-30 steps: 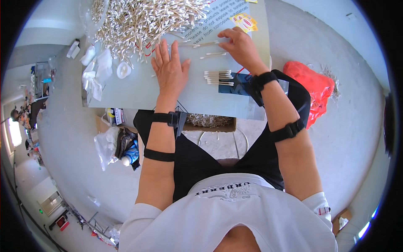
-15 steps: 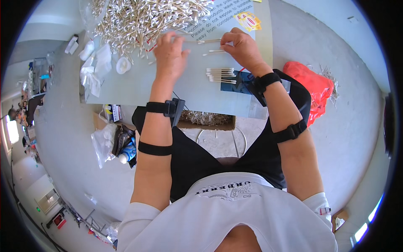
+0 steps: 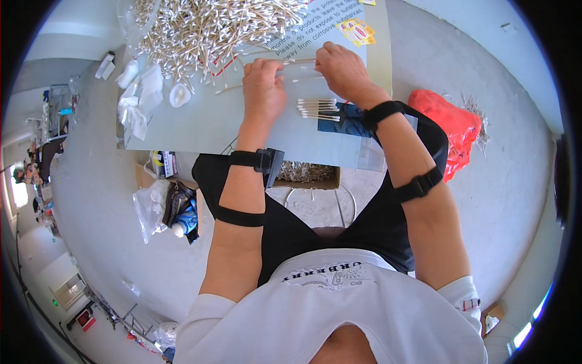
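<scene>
My right hand (image 3: 344, 74) is closed, its fingertips pinching the right end of a thin cotton swab (image 3: 299, 60) above the table. Close to that swab's left tip is my left hand (image 3: 264, 91), fingers bent, with a small gap between thumb and forefinger and nothing visible between them. A second cotton swab (image 3: 306, 79) lies just below the first, its right end reaching toward my right hand. Nearer me, a neat stack of several cotton swabs (image 3: 318, 108) rests side by side. Beyond my left hand spreads a big loose heap of cotton swabs (image 3: 212, 33).
White crumpled plastic (image 3: 148, 88) and a small round white cap (image 3: 179, 95) lie left on the table (image 3: 182, 130). Yellow stickers (image 3: 356, 32) are at the far right. A red bag (image 3: 445, 130) stands right of the table; a box of swabs (image 3: 309, 175) sits beneath its near edge.
My left hand has moved right, away from the heap and toward the swab, its fingers drawing in. My right hand has shifted slightly left.
</scene>
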The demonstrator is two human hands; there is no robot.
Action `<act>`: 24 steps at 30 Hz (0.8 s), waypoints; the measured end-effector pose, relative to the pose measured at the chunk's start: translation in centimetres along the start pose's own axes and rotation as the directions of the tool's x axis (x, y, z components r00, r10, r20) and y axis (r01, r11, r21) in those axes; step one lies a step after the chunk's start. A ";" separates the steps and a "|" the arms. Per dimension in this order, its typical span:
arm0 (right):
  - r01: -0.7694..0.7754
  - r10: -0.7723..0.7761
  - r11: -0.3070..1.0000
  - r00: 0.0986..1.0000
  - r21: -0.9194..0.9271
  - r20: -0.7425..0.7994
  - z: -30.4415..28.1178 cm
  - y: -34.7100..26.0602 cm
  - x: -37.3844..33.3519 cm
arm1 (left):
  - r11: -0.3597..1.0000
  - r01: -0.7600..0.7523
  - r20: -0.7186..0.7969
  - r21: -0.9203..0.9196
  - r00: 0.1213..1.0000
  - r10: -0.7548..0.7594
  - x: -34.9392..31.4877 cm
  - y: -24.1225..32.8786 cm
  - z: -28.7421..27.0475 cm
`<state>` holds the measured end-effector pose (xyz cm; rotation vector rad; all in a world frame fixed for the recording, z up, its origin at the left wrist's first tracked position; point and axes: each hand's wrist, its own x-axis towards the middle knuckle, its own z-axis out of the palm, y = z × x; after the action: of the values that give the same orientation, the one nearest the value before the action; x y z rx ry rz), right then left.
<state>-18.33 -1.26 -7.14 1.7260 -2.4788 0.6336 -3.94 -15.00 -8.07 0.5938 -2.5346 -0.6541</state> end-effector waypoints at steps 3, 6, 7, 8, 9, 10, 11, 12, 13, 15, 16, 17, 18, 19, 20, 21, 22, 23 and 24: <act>-0.043 0.048 0.986 0.998 0.160 -0.029 -2.3 -0.6 -1.6 | 0.996 0.085 -0.011 -0.023 0.996 -0.085 0.1 -1.4 -0.9; 0.003 -0.021 0.962 0.998 0.273 0.063 -3.8 -3.0 -5.0 | 0.988 0.142 0.016 -0.058 0.990 -0.141 0.3 -1.9 -1.4; 0.036 -0.071 0.958 0.991 0.284 0.115 -3.7 -4.0 -6.3 | 0.989 0.139 0.014 -0.057 0.990 -0.139 0.6 -1.8 -1.4; 0.068 -0.119 0.946 0.982 0.318 0.144 -3.5 -5.3 -7.7 | 0.991 0.121 0.004 -0.059 0.993 -0.121 0.7 -1.9 -1.4; 0.081 -0.168 0.906 0.969 0.416 0.178 -3.6 -6.4 -8.7 | 0.993 0.100 -0.006 -0.065 0.995 -0.101 0.9 -1.8 -1.3; 0.024 -0.151 0.891 0.958 0.454 0.245 -3.6 -7.7 -9.5 | 0.993 0.101 -0.007 -0.066 0.995 -0.101 1.3 -1.8 -1.3; -0.048 -0.109 0.863 0.954 0.503 0.278 -3.9 -8.3 -9.6 | 0.999 0.042 -0.018 0.017 0.999 -0.042 1.7 -1.8 -1.2; -0.122 -0.068 0.828 0.947 0.547 0.314 -4.2 -8.6 -9.6 | 0.995 -0.017 -0.023 0.100 1.000 0.020 2.0 -1.9 -1.1; -0.122 -0.068 0.828 0.947 0.547 0.313 -3.9 -8.1 -9.2 | 0.995 -0.018 -0.023 0.100 1.000 0.020 2.4 -2.0 -0.9; -0.185 0.180 0.834 0.982 0.520 0.059 -2.8 -6.0 -7.1 | 0.987 -0.046 0.002 0.152 0.999 0.046 3.3 -2.5 -0.6; -0.288 0.314 0.801 0.949 0.525 0.043 -2.5 -5.0 -5.7 | 0.987 -0.048 0.004 0.151 0.999 0.048 3.6 -2.6 -0.5; -0.256 0.330 0.831 0.941 0.494 -0.068 -2.0 -3.9 -4.6 | 0.986 -0.053 0.027 0.160 0.998 0.049 3.9 -2.7 -0.4; -0.257 0.332 0.830 0.941 0.495 -0.070 -1.3 -3.1 -3.5 | 0.983 -0.057 0.049 0.173 0.998 0.049 4.1 -2.8 -0.3; -0.202 0.310 0.860 0.937 0.469 -0.164 -0.8 -2.3 -2.5 | 0.984 -0.062 0.050 0.168 0.997 0.054 4.3 -2.7 -0.1; -0.150 0.282 0.887 0.925 0.437 -0.256 -0.4 -1.6 -1.9 | 0.982 -0.082 0.050 0.172 0.996 0.074 4.5 -2.7 0.1; -0.150 0.283 0.885 0.925 0.441 -0.253 -0.5 -1.4 -1.3 | 0.978 -0.094 0.051 0.185 0.995 0.086 4.5 -2.8 0.0; -0.209 0.277 0.868 0.957 0.451 -0.090 -0.7 -1.1 -0.8 | 0.978 -0.092 0.054 0.188 0.995 0.083 4.6 -2.9 -0.1; -0.270 0.264 0.851 0.961 0.451 0.077 -1.0 -0.9 -0.5 | 0.970 -0.121 0.067 0.209 0.992 0.109 4.8 -3.1 -0.1; -0.275 0.264 0.847 0.960 0.454 0.090 -1.6 -1.1 -0.7 | 0.963 -0.142 0.086 0.227 0.988 0.126 4.4 -3.3 -0.2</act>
<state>-17.31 -0.39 -5.57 1.5048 -2.7807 1.3373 -6.43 -19.86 -8.29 0.4777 -2.7120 -0.3373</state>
